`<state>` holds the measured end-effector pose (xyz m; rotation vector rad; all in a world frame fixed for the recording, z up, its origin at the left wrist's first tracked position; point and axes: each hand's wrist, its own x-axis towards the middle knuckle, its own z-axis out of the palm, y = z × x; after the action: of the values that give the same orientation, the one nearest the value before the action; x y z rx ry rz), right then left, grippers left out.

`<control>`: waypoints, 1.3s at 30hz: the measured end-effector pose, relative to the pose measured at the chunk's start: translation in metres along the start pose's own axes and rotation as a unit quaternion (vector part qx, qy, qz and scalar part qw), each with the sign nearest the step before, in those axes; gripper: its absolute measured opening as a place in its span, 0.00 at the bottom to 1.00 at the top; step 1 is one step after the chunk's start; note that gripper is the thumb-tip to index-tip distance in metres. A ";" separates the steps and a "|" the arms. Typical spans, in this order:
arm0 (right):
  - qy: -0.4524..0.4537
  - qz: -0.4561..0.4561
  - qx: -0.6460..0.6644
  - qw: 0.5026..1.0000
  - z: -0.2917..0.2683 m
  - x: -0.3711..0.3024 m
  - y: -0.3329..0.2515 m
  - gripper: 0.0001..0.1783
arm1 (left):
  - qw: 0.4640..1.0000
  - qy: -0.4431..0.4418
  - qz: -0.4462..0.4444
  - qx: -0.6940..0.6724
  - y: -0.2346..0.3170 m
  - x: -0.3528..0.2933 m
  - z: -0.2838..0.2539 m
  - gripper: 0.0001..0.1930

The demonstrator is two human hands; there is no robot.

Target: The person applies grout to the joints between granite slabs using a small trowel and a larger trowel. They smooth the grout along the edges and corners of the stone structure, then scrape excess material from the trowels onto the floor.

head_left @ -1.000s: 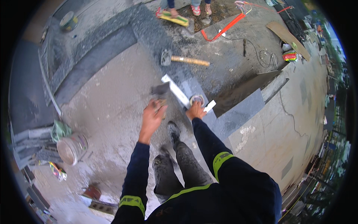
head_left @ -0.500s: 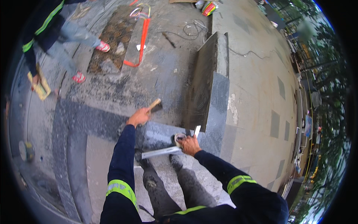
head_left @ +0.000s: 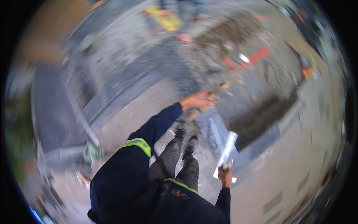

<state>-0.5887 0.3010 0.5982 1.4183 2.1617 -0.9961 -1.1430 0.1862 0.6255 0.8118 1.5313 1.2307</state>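
Motion blurs much of the picture. My left hand (head_left: 197,100) reaches forward over the near end of a grey stone slab (head_left: 212,125). Its fingers are closed round a wooden-handled tool (head_left: 224,86) whose head I cannot make out. Out to the right and nearer, my right hand (head_left: 225,178) grips an L-shaped, pale metal square (head_left: 228,147). The square's long arm points away from me over the slab's right part, and its short arm crosses by the hand. A small yellowish thing (head_left: 228,164) shows at the right fingers, too blurred to name.
Beyond the slab lies a sunken bed with a dark inner side (head_left: 261,119). Dark stone paving (head_left: 164,61) runs off to the far left. An orange strip (head_left: 257,56) lies at the far right. Another person's legs (head_left: 190,15) stand at the top beside a yellow object (head_left: 166,19).
The whole view has swung round and blurred. My right hand has carried the square from in front of my legs out to the right. My left hand still grips the wooden-handled tool.
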 end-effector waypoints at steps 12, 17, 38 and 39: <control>-0.039 -0.238 -0.061 0.969 0.037 0.047 -0.293 0.19 | 0.872 0.468 -0.044 -0.139 0.051 -0.541 -0.134 0.17; -0.127 -0.251 0.037 0.959 0.127 0.082 -0.561 0.14 | 0.758 0.640 -0.074 -0.102 0.007 -0.691 -0.223 0.18; -0.199 -0.554 -0.093 0.803 0.555 -0.072 -1.303 0.27 | 0.280 0.933 0.051 -0.220 -0.057 -0.884 -0.332 0.17; -0.267 -0.550 -0.087 0.787 0.603 -0.072 -1.325 0.27 | 0.242 0.941 0.078 -0.222 -0.065 -0.883 -0.327 0.19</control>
<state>-1.7969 -0.5071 0.7050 -0.3809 2.4092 -1.2504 -1.1803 -0.7390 0.8108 -2.0511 2.1300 2.7719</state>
